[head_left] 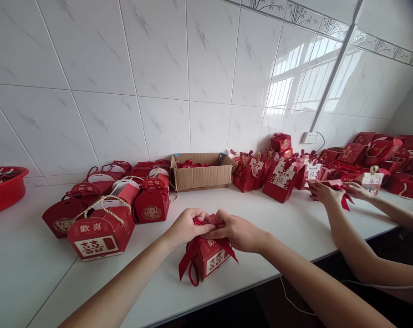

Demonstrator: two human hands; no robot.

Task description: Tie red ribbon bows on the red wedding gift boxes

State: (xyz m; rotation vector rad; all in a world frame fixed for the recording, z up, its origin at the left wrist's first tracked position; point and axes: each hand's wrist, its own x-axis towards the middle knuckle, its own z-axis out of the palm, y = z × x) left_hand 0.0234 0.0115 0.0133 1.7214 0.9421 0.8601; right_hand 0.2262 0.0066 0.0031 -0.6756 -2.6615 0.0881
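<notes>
The bare left forearm [124, 281] and right forearm [308, 279] reach in from below, slanting toward each other. The left hand [187, 225] and right hand [242, 231] sit close together, fingers [217, 233] bent and pinching.

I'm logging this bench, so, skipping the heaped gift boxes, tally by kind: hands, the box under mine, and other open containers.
Your bare left hand and right hand: 2
Co-worker's bare hands: 2
Small red printed gift box: 1
Brown rectangular cardboard box: 1
Curved red plastic basin: 1
Total: 7
</notes>
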